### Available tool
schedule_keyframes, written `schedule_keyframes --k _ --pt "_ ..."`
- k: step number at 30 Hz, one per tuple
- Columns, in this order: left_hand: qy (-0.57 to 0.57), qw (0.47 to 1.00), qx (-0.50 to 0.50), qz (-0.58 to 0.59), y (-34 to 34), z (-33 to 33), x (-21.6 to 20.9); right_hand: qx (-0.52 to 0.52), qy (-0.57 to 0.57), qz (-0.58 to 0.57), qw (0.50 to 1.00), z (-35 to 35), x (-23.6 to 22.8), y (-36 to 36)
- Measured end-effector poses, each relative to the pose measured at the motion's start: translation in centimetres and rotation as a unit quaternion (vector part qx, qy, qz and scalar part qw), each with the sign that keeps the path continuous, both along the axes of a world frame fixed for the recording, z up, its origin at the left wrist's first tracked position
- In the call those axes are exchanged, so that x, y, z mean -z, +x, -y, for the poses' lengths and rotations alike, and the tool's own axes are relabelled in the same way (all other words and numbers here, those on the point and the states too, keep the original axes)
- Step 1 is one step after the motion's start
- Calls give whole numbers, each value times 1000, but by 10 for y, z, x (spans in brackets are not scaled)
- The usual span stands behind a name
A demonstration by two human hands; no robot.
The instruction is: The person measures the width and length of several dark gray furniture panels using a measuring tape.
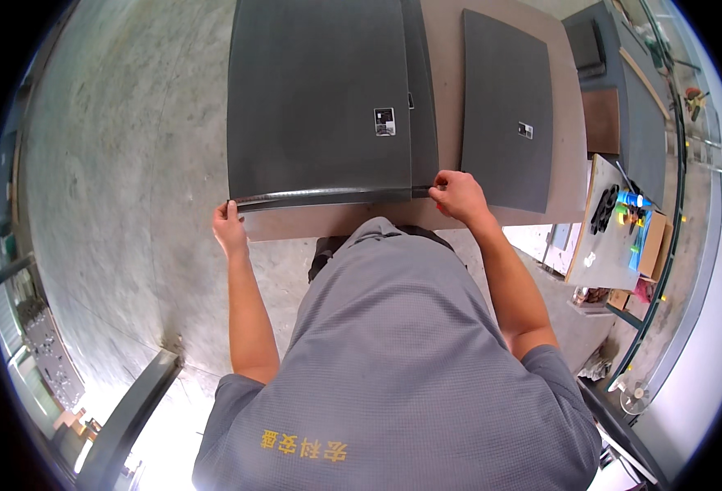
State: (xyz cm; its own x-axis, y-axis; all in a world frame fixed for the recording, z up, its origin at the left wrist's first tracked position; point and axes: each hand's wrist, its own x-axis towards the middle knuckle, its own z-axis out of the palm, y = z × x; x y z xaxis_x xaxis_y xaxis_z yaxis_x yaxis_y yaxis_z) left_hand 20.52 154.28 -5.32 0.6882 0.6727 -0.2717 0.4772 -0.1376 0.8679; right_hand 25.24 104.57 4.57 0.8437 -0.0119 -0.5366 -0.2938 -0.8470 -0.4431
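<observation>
A large dark grey panel (316, 90) with a small black-and-white label (384, 122) lies on a brown table in front of me. Under its right side another dark panel (422, 106) shows. Along the near edge runs a narrow dark strip (312, 195), with a shiny highlight over much of its length. My left hand (230, 231) is closed, pinching the strip's left end at the panel's corner. At the right, my right hand (459, 196) is closed around the other end, past the top panel's edge. Something small and red shows under its fingers, too little to name.
A separate dark panel (506, 114) with a label lies to the right on the brown tabletop (569, 147). Farther right, a small table (610, 245) holds black gloves, coloured items and a cardboard box (654, 245). A dark metal beam (132, 417) stands at lower left.
</observation>
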Motion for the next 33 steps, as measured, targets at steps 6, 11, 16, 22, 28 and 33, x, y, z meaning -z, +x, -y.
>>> schedule_keyframes --k 6,11,16,22,28,33 --pt "85 996 19 6 -2 11 -3 -11 14 32 999 11 13 2" --pt "127 991 19 45 -4 17 2 -17 15 35 999 12 19 2" --pt "127 991 28 35 -6 15 6 -6 28 27 999 12 18 2" --pt "137 989 38 40 -5 15 4 13 12 -40 999 10 10 7" --pt "163 983 44 66 -5 15 7 2 10 -24 1000 11 11 7" --pt "160 984 41 64 -5 14 9 8 17 -23 1000 13 16 5"
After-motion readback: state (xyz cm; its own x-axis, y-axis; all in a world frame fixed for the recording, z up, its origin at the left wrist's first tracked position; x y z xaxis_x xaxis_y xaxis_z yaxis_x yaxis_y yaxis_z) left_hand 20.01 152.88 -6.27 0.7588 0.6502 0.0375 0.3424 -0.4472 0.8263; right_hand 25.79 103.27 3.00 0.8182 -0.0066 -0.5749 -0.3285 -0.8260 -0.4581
